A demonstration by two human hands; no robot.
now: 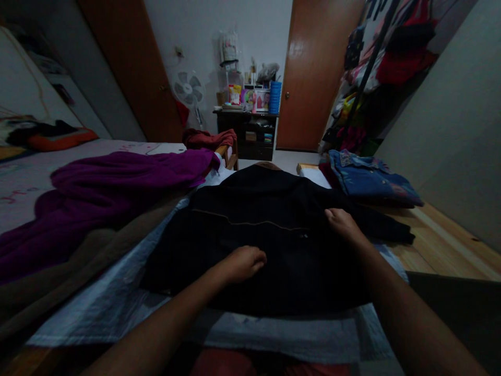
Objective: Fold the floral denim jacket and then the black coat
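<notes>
A black jacket (258, 235) with a tan line across it and a brown collar lies spread on a light blue cloth (282, 334). My left hand (245, 262) is closed on the middle of the jacket, its fingers curled in against the dark fabric. Farther right and a little higher, my right hand (343, 223) pinches the jacket near where a sleeve (385, 225) stretches out to the right. The fabric within both grips is mostly hidden by the fingers and the dim light.
On the left, a purple cloth (125, 180) and a brown blanket (97, 250) lie on the bed. A folded denim jacket (371, 177) rests at the right on a wooden surface (454, 240). A fan (189, 89) and a loaded dark cabinet (246, 133) stand at the back.
</notes>
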